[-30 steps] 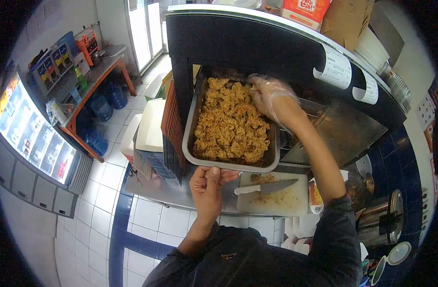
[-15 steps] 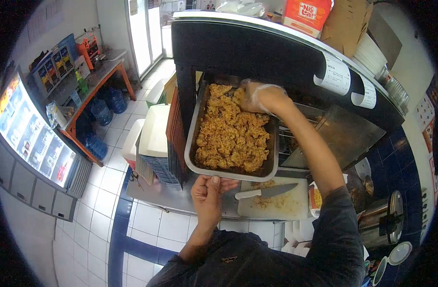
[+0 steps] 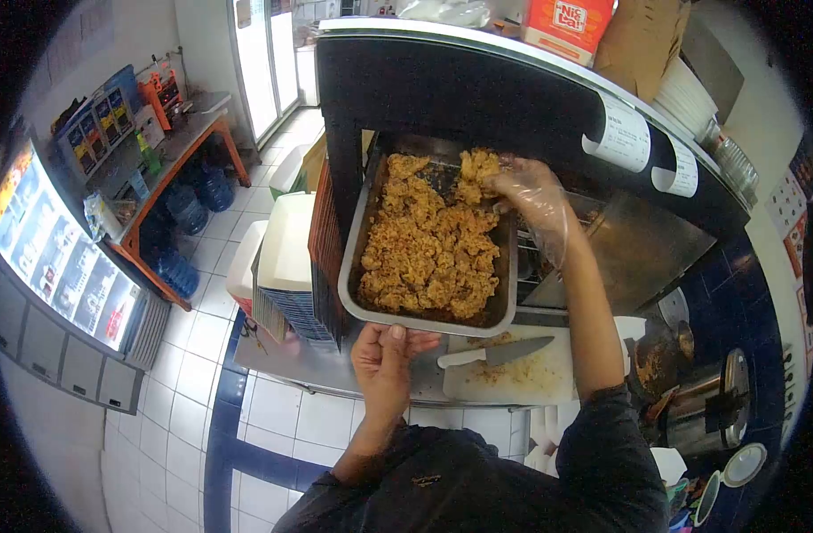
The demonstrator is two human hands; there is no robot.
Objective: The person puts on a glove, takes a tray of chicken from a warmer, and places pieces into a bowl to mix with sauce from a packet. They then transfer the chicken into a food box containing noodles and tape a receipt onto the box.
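Note:
A deep metal tray (image 3: 353, 298) full of golden fried chicken pieces (image 3: 424, 258) juts out over the counter, tilted toward me. Its near rim is gripped by my left hand (image 3: 386, 360), thumb on top and fingers underneath. In a clear plastic glove, my right hand (image 3: 532, 195) is closed on a piece of fried chicken (image 3: 477, 173) at the tray's far right corner. Bare dark metal shows beside that piece. Below the tray, a white-handled knife (image 3: 499, 354) lies on a crumb-covered cutting board (image 3: 513, 382).
Stacked food boxes (image 3: 291, 240) stand left of the tray. A black panel (image 3: 451, 98) with paper receipts (image 3: 621, 133) rises behind it. To the right are a metal plate (image 3: 642, 244) and a large pot (image 3: 708, 404). An orange-legged table (image 3: 171, 160) stands farther left.
My right hand has shifted right and lifted slightly, bringing a chicken piece with it and exposing bare tray. My left hand stays on the near rim.

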